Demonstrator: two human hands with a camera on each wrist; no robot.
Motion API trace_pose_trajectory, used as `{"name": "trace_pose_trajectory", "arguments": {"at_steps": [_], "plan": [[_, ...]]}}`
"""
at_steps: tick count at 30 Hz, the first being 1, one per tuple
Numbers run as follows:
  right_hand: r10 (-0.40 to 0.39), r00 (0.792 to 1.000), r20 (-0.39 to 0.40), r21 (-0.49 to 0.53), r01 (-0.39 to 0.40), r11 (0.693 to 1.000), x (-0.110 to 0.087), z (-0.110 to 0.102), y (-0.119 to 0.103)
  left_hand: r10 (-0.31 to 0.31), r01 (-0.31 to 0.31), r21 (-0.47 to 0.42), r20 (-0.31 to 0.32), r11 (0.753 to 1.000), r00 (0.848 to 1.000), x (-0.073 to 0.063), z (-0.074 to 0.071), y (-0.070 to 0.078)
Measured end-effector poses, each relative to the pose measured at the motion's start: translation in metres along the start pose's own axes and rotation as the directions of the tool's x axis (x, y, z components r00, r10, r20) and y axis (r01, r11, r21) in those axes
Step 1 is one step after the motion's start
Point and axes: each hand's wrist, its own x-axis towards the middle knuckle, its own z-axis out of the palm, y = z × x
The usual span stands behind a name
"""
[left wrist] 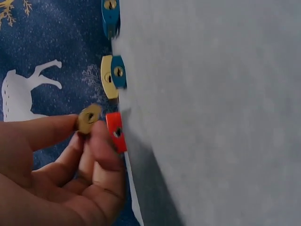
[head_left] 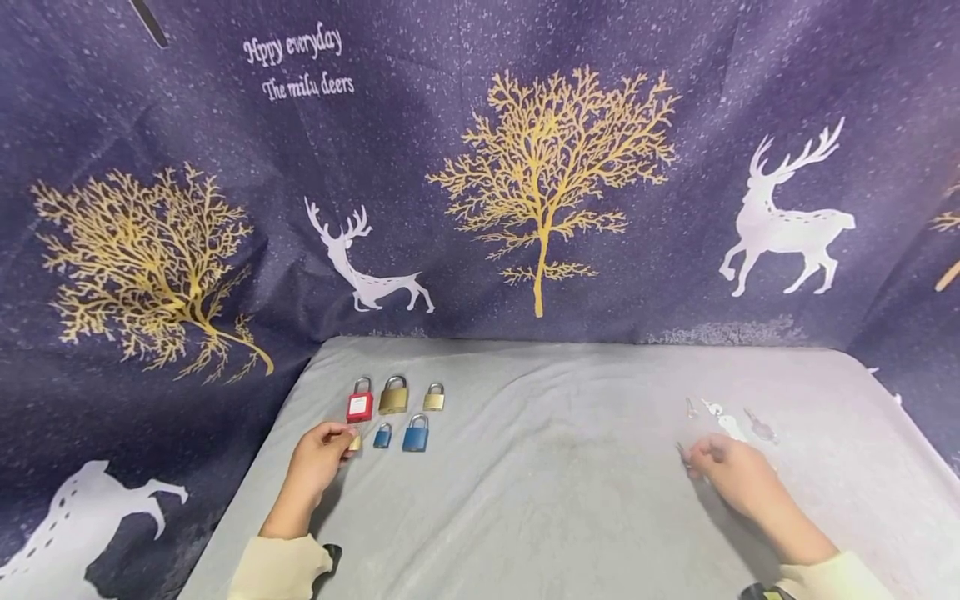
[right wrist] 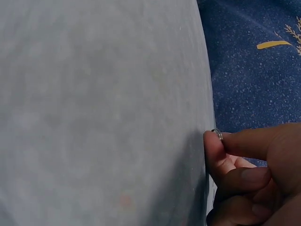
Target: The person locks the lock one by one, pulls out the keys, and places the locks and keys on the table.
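Note:
My left hand [head_left: 318,458] pinches a small brass padlock [left wrist: 89,117] between thumb and fingertips, its keyhole end showing in the left wrist view. Right beside it stand a red padlock [head_left: 360,407] with a white label and a small blue padlock [head_left: 382,436]. Across the table, my right hand [head_left: 733,475] pinches a small metal ring [right wrist: 217,134]; a thin dark piece [head_left: 682,452] sticks out past the fingertips in the head view, too blurred to tell its kind. Several keys lie just beyond that hand, among them a silver bunch [head_left: 727,423] and a single key [head_left: 762,425].
A large brass padlock [head_left: 393,396], a smaller brass padlock [head_left: 434,397] and a larger blue padlock [head_left: 416,434] lie with the others at the left. Grey cloth [head_left: 540,483] covers the table. Behind it hangs a dark blue curtain [head_left: 480,250] with deer and trees.

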Motion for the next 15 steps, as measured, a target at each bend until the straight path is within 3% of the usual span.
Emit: {"name": "trace_pose_trajectory", "arguments": {"at_steps": [7, 15], "plan": [[-0.001, 1.0, -0.001, -0.053, 0.001, 0.999, 0.0029, -0.0014, 0.0038, -0.001, -0.006, 0.124, 0.059, 0.992, 0.998, 0.0001, -0.0027, -0.0044], [-0.01, 0.999, -0.034, -0.095, 0.007, 0.995, 0.0038, -0.0022, 0.0061, 0.017, -0.035, 0.171, 0.108, 0.985, 0.994, 0.0026, 0.0008, -0.0057]]}}
